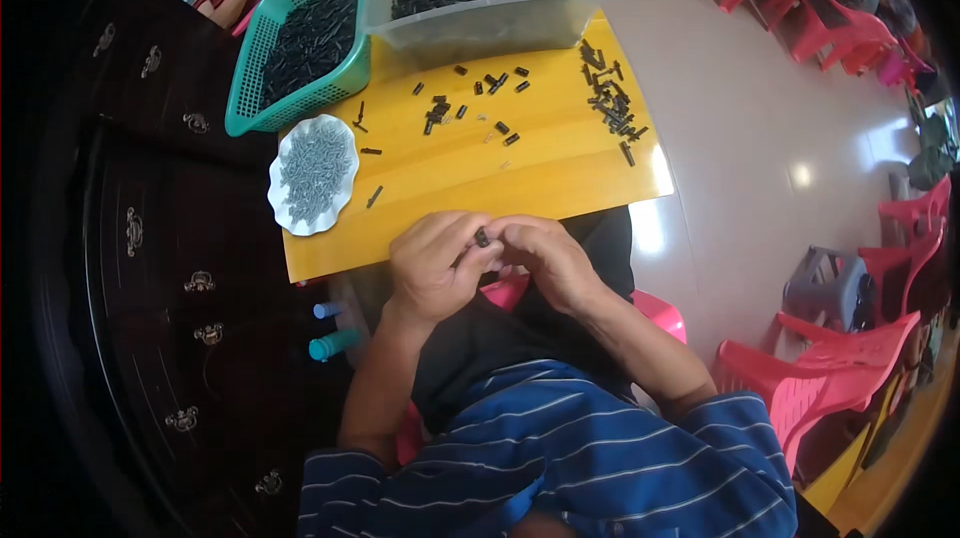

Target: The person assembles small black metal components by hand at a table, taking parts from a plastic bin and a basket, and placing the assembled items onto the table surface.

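Observation:
My left hand (437,263) pinches a small black plastic piece (482,237) between thumb and fingers, just off the near edge of the yellow table (440,208). My right hand (548,256) meets it from the other side, its fingers bent and closed at the same piece; its fingertips are partly hidden. Short black cylinders (502,127) lie scattered on the tabletop beyond my hands. To the left, a white scalloped plate (345,178) holds a heap of small silvery parts that look like springs. A few thin black pieces (375,197) lie beside the plate.
A green basket (245,88) and a translucent bin (480,30), both full of black pieces, stand at the far side. Longer black pieces (612,103) are piled at the right edge. Dark drawers (150,238) flank the left; pink chairs (800,368) stand right. Another person's arm (235,8) shows far left.

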Available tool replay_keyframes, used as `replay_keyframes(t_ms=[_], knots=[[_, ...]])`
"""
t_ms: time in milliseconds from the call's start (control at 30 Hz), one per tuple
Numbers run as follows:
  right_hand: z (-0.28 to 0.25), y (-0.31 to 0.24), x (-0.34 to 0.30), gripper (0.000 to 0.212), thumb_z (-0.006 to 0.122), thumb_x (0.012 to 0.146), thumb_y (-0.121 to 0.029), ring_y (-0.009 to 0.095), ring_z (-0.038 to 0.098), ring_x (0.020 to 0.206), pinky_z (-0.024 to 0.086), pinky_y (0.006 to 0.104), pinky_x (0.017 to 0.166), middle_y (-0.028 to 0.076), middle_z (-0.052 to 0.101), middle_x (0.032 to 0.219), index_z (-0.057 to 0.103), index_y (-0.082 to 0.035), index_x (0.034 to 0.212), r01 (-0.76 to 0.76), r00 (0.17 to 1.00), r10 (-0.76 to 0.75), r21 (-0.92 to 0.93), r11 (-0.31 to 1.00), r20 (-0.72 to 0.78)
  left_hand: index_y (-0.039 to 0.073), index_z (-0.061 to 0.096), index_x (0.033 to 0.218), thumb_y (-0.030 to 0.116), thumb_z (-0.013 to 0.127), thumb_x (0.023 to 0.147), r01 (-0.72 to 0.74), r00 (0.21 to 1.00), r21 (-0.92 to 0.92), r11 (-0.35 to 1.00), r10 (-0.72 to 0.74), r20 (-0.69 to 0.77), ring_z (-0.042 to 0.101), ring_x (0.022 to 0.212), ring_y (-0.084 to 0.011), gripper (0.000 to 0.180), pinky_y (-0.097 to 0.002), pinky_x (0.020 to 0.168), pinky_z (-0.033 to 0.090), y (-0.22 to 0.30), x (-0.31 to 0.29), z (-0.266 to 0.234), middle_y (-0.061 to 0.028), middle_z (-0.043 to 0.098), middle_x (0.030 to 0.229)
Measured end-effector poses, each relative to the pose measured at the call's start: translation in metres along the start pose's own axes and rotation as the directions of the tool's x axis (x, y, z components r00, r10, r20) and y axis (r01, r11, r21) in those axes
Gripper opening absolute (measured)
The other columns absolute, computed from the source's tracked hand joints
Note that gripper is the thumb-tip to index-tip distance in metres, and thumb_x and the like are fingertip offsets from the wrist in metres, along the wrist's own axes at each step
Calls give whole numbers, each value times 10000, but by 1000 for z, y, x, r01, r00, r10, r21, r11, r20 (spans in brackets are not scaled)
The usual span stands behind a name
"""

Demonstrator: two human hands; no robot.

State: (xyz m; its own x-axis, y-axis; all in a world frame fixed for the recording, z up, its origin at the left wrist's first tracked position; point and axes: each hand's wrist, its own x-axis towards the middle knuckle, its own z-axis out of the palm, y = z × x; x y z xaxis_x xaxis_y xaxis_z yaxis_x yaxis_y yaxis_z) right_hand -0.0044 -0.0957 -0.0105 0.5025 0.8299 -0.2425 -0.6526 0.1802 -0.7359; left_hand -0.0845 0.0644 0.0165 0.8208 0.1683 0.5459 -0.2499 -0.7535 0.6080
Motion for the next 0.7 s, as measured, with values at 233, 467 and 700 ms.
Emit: replay_keyframes(t_ms=[233, 467, 700], knots=[[0, 3, 7, 312, 562, 994, -261, 149, 637, 840, 506, 295, 764, 75, 694, 969, 670, 1, 1123, 10, 1000, -9, 31, 999, -28, 22, 705, 997, 34, 827, 689, -7, 1000, 4, 1000, 7, 20, 663, 660, -242, 332, -333, 601, 533, -3, -1, -1, -117, 684, 854], [-7, 3, 3, 251, 587, 1033, -277, 48, 568, 778, 440, 192, 673, -9, 649, 947, 664, -40, 1064, 35, 999, -36, -113, 993, -8, 16, 707, 1069, 17, 803, 697, -1, 996, 39, 999, -3, 93, 685, 697, -226, 385, -321, 636, 547, 11, 9, -5, -111, 690, 905], [-13, 4, 5, 283, 606, 1018, -345, 58, 562, 754, 425, 197, 648, 7, 657, 915, 645, -65, 1003, -8, 996, 28, -250, 968, 80, 28, 725, 973, 65, 715, 866, 310, 908, -265, 913, -203, 366, 702, 718, -232, 114, -326, 653, 542, 7, 14, -37, -121, 710, 824]])
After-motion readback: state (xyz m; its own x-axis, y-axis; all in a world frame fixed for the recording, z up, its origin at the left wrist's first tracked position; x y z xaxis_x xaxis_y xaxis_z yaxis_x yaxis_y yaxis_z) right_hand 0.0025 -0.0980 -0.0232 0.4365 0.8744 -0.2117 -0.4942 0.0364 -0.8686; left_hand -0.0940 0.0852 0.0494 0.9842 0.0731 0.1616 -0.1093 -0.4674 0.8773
